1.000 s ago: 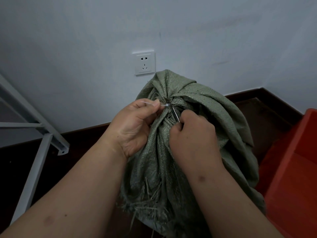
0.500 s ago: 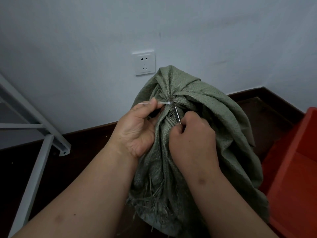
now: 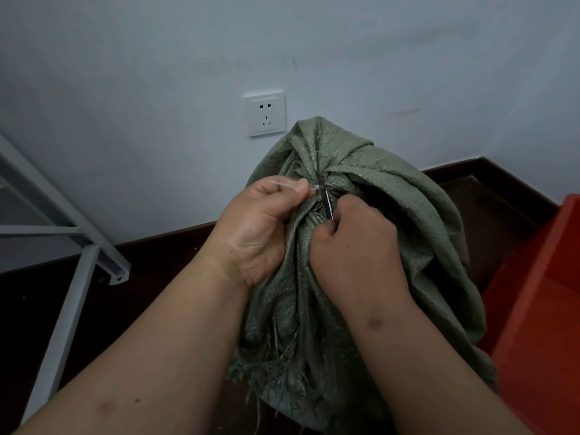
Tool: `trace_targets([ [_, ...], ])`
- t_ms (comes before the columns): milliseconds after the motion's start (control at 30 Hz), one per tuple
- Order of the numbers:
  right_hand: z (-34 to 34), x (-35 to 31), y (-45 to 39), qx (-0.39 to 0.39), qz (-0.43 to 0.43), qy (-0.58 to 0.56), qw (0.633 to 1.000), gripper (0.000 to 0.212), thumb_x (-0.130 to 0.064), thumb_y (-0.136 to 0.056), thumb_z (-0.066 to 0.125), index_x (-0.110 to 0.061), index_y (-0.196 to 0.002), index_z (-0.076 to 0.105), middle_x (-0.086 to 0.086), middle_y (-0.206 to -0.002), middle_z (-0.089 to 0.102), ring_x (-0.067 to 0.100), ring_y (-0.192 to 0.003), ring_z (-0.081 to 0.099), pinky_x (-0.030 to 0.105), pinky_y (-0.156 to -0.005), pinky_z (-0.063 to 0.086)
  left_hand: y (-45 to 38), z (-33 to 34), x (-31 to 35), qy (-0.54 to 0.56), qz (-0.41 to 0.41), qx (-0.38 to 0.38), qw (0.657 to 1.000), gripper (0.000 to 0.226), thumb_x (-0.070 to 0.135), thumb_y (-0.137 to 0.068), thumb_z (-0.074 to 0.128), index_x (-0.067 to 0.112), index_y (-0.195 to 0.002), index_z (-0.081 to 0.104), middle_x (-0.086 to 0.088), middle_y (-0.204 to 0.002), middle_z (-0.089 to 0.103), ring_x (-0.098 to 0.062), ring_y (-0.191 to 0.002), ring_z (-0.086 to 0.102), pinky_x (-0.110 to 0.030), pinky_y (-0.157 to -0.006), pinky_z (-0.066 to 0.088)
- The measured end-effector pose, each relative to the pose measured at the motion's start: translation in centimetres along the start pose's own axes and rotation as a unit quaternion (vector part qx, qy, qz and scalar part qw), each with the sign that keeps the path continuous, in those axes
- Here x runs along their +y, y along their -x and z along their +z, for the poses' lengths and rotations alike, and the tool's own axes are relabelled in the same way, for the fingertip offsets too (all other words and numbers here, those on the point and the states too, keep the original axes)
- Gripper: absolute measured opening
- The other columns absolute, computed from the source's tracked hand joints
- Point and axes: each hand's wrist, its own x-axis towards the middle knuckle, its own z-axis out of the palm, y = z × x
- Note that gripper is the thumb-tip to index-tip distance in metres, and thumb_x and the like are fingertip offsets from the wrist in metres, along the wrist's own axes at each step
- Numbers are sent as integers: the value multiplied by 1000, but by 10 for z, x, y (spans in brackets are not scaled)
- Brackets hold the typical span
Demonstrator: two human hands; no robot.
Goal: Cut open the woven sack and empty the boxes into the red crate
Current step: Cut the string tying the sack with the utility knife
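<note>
Green woven sack (image 3: 370, 246) stands on dark floor (image 3: 157, 277) against wall, neck bunched and cinched by white zip tie (image 3: 301, 187). Red crate (image 3: 539, 296) just beside sack, at right. Boxes hidden inside. Left hand (image 3: 260, 227): fingers (image 3: 301, 185) pinch tie tail, pulling it taut. Right hand (image 3: 357, 246) fisted round thin blade (image 3: 328, 206), tip at tie. Step judged: cutting tie, opening stage. Next calls for slicing through tie, keeping blade off left fingers, then loosening neck.
</note>
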Motion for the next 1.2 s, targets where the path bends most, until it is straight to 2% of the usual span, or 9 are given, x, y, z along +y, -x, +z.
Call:
trace_targets([
  [133, -1, -1, -1, 1, -12, 14, 1000, 13, -20, -87, 48, -16, -80, 38, 11, -91, 54, 35, -90, 55, 33, -71, 34, -2, 1, -1, -16, 8, 15, 1000, 24, 0, -89, 55, 8, -66, 54, -6, -62, 67, -16, -58, 65, -31, -64, 58],
  [300, 9, 5, 17, -13, -18, 7, 1000, 16, -22, -89, 47, -18, -80, 35, 8, -88, 49, 34, -90, 56, 29, -67, 27, -2, -11, -5, 64, -29, 58, 996, 23, 5, -92, 53, 2, -69, 53, -15, -72, 63, -25, -74, 64, -47, -87, 53],
  [467, 6, 8, 5, 0, -8, 11, 1000, 14, -22, -89, 47, -17, -82, 36, 14, -99, 57, 34, -92, 56, 28, -68, 26, 0, 1, -15, -6, -17, 54, 998, 24, -1, -91, 51, 5, -68, 52, -9, -61, 65, -16, -54, 64, -28, -58, 58],
  [633, 12, 9, 19, -31, -16, 13, 999, 13, -23, -89, 46, -20, -84, 35, 13, -106, 59, 34, -97, 58, 35, -77, 40, -1, -11, -14, 68, -43, 67, 995, 20, 3, -91, 52, 4, -71, 51, -16, -74, 61, -25, -71, 63, -40, -75, 59],
  [767, 7, 11, 8, -26, 2, 7, 1000, 11, -21, -89, 47, -19, -85, 37, 15, -108, 59, 34, -99, 57, 34, -78, 40, 2, -1, -24, 13, -51, 68, 996, 21, 0, -93, 50, 5, -72, 52, -13, -75, 60, -18, -61, 62, -27, -61, 58],
  [833, 7, 13, 4, -34, 4, 7, 999, 10, -20, -89, 47, -18, -85, 38, 15, -107, 59, 35, -99, 56, 33, -73, 36, 2, 3, -25, -15, -36, 83, 996, 25, -2, -93, 50, 7, -69, 52, -10, -68, 61, -15, -55, 61, -24, -56, 57],
  [967, 12, 16, -4, -53, 61, -27, 996, 11, -20, -87, 51, -13, -80, 45, 13, -93, 61, 33, -91, 58, 25, -68, 30, 2, 2, -28, -43, -29, 97, 994, 27, -2, -93, 51, 8, -68, 52, -8, -63, 61, -15, -54, 58, -22, -52, 55],
  [1067, 14, 18, -5, -61, 89, -42, 993, 12, -22, -86, 52, -13, -79, 50, 12, -90, 64, 32, -90, 59, 26, -67, 33, 0, 1, -27, -14, -40, 109, 993, 26, 1, -94, 51, 8, -69, 51, -11, -66, 61, -18, -53, 59, -26, -53, 57],
  [1200, 16, 16, 7, -34, 11, 8, 999, 14, -25, -87, 49, -17, -79, 42, 14, -95, 62, 36, -89, 59, 34, -70, 43, -9, -5, -17, 61, -40, 143, 987, 28, 1, -93, 51, 6, -65, 49, -10, -53, 62, -22, -53, 64, -43, -69, 59],
])
